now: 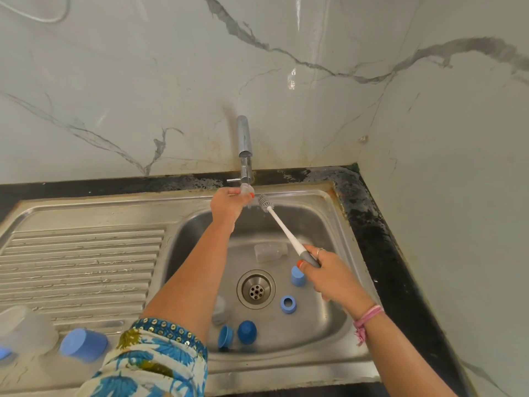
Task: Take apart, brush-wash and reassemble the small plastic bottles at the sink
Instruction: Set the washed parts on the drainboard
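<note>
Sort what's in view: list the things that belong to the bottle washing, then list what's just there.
Belongs to the job:
left hand gripping a small clear part under the tap
right hand gripping the bottle brush
clear bottle in the sink
blue caps
blue ring

Just there:
marble wall
black counter edge

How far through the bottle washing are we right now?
Disassembly looks done: blue caps lie loose in the sink beside a clear bottle. In hand: the left hand holds a small clear piece under the tap; the right hand grips the brush. Left: remaining washing, reassembly.
</note>
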A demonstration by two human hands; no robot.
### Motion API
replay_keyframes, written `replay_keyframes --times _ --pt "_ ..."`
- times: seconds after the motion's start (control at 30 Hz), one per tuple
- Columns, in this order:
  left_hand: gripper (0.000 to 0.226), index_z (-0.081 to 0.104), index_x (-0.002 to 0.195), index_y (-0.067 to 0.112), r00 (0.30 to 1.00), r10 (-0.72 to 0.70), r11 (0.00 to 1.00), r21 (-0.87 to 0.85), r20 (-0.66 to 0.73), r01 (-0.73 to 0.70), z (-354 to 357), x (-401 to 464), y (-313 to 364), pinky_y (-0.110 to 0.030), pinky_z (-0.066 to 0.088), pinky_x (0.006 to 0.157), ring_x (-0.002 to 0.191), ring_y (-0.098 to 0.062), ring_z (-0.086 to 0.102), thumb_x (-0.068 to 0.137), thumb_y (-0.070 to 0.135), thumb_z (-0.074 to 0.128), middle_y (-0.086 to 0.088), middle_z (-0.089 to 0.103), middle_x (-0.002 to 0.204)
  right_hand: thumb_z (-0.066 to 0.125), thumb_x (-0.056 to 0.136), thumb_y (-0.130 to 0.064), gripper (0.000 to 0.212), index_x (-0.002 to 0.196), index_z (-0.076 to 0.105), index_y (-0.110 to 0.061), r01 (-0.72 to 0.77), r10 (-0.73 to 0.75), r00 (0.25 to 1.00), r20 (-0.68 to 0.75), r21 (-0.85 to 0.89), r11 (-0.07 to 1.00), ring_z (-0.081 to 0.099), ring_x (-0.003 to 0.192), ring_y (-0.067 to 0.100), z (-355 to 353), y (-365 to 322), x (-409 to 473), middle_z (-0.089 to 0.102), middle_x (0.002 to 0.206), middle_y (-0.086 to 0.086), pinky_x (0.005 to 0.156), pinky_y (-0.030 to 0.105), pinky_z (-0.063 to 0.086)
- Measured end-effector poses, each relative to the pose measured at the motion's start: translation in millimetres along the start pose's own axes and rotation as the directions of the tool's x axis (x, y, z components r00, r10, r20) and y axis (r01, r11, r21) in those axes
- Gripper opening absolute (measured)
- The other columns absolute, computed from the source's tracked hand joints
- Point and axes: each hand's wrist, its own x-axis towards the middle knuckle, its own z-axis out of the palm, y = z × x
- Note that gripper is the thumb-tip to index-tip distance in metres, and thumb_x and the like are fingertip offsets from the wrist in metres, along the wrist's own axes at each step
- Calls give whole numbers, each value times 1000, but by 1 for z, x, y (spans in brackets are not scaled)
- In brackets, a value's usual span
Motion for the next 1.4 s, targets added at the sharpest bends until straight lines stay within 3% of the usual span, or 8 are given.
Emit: replay_keyframes --times 0.2,0.3,0.4,0.57,0.83,0.97,1.23,1.4 --pt "29 73 107 8 971 201 924 303 132 -233 -5 0 11 -20 43 81 96 -18 65 79 15 78 -7 72 103 53 97 -26 22 118 57 -26 6 -4 1000 16 -87 996 48 58 11 3 3 -1 54 77 0 49 22 41" --pt "29 71 110 5 961 229 883 382 156 -273 -6 -3 15 -14 36 80 104 -21 64 82 11 73 -10 71 107 54 96 -26 27 122 57 -20 15 -14 1000 14 -119 993 60 73 20 1 2 -2 63 91 8 64 32 52" --pt "28 72 108 4 957 228 859 427 178 -283 -13 -9 17 -13 37 76 102 -23 64 82 11 73 -12 71 105 54 97 -27 29 125 56 -21 13 -10 1000 22 -141 990 63 90 26 0 0 -4 65 101 10 82 39 54" --pt "31 70 106 3 969 49 828 532 244 -176 -39 -14 9 -32 54 88 85 -24 65 78 14 78 -12 69 96 51 96 -23 24 117 59 -13 47 -34 995 91 -139 989 46 58 12 4 -6 -3 55 78 4 49 22 40" --pt "36 67 106 -2 979 1 736 662 202 -138 -95 -38 -15 -34 50 94 105 -29 64 94 28 53 -16 66 105 43 100 -27 15 102 55 -18 141 -84 983 160 -382 914 53 62 17 45 -20 -14 57 78 1 53 28 45" --pt "29 68 103 -3 981 49 671 721 189 -172 -128 -35 -22 -34 51 91 103 -30 65 86 19 62 -17 68 104 38 102 -26 33 131 45 -13 219 -180 976 125 -532 818 58 81 26 73 -43 -23 62 91 7 68 33 43" --pt "30 69 113 5 969 211 696 676 127 -240 -244 -15 -14 -32 44 98 114 -26 59 89 22 62 -9 67 118 42 100 -27 31 127 50 -12 298 -268 954 131 -441 847 59 93 35 149 -114 -26 65 99 15 78 40 45" --pt "32 70 114 8 976 205 622 760 76 -190 -369 -1 -17 -32 45 91 116 -26 57 88 26 65 -8 66 120 53 96 -26 22 116 59 -18 301 -286 950 127 -123 946 53 67 16 212 -164 -14 57 82 0 59 28 40"
